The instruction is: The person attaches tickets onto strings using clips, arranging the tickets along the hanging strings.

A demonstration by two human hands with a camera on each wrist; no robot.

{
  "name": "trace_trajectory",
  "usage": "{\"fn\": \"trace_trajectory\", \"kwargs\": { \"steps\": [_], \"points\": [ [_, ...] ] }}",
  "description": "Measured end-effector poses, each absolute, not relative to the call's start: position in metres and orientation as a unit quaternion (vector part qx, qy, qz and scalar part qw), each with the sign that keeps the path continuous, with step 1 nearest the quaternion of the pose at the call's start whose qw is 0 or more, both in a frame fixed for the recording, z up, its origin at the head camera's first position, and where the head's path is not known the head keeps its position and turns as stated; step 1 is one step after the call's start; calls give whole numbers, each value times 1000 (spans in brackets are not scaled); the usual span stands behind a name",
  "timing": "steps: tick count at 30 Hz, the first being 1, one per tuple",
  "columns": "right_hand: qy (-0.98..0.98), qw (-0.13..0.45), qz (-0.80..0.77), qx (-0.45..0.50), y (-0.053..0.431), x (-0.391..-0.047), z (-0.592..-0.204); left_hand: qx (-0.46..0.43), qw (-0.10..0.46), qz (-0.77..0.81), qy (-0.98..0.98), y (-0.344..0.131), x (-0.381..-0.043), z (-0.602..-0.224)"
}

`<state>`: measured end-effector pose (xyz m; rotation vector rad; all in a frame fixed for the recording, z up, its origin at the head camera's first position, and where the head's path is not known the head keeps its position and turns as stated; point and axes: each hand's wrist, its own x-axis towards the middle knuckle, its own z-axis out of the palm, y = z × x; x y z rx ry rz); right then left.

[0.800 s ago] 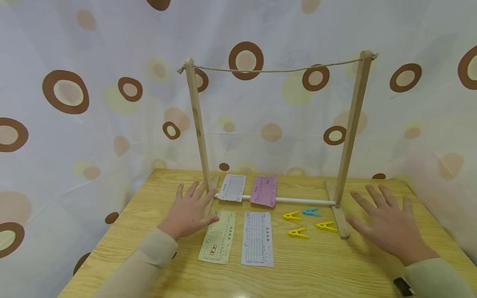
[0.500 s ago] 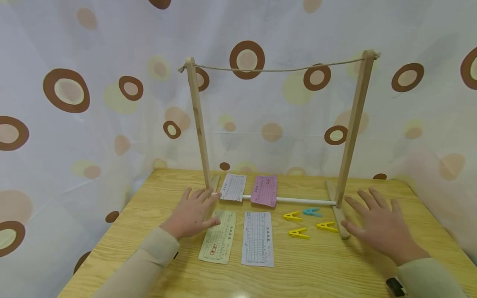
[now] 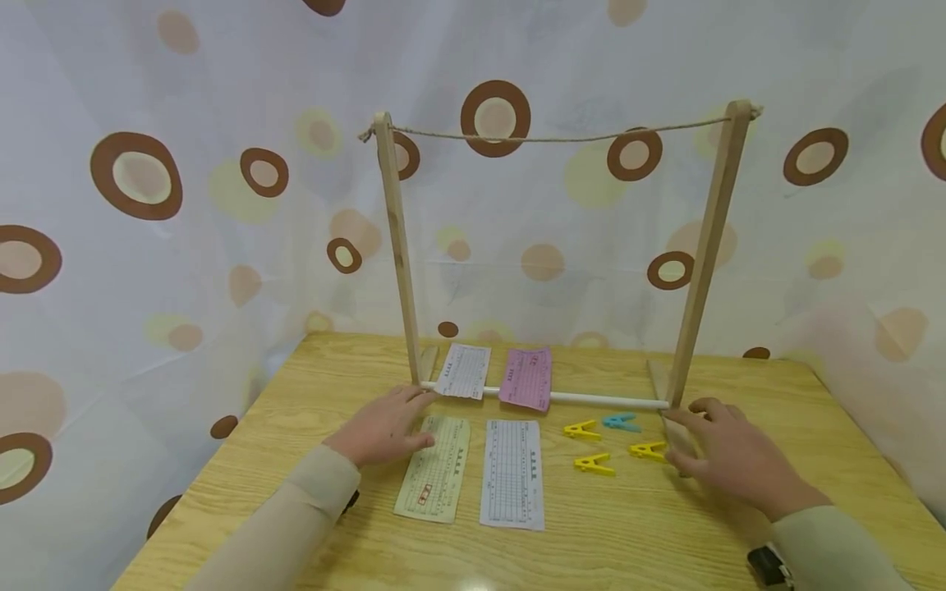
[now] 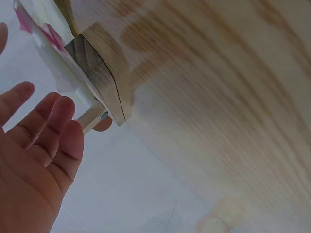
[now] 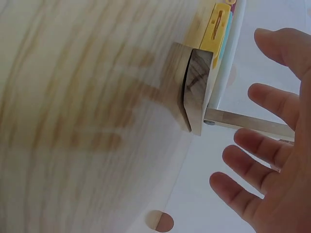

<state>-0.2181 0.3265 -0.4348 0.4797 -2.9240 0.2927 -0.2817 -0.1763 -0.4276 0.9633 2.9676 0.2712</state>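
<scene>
My left hand (image 3: 384,428) hovers at the left foot of a wooden stand, fingers loosely bent and holding nothing. In the left wrist view, the fingers (image 4: 72,141) point at that foot's end (image 4: 92,63). My right hand (image 3: 742,455) is at the stand's right foot, its fingers spread and free in the right wrist view, beside the foot's end (image 5: 197,87). The stand has a left post (image 3: 399,246), a right post (image 3: 709,246), a twine line (image 3: 554,139) tied across the top and a white rod (image 3: 606,400) low between them.
On the wooden table (image 3: 606,533) lie a greenish printed slip (image 3: 436,472) and a pale blue one (image 3: 512,476). A white slip (image 3: 464,371) and a pink slip (image 3: 526,377) lie over the rod. Three yellow clothespins (image 3: 594,465) and a blue clothespin (image 3: 622,422) lie right of centre.
Both hands have come down toward the stand's feet, the right one also moving left. Their spread fingers have become more bent. The slips and clothespins stay where they were.
</scene>
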Motion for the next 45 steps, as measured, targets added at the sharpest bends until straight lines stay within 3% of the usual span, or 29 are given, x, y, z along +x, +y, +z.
{"fn": "trace_trajectory", "kwargs": {
  "steps": [6, 16, 38, 45],
  "points": [
    [-979, 45, 119, 158, 330, -224, -435, 276, 53, 127, 951, -177, -295, -428],
    [-974, -63, 170, 138, 330, -233, -440, 237, 133, 145, 951, -183, -300, -433],
    [-978, -62, 143, 141, 322, -235, -443, 236, 99, 124, 959, -164, -306, -436],
    [-978, -58, 138, 146, 320, -234, -444, 204, 94, 197, 954, -165, -305, -434]
  ]
}}
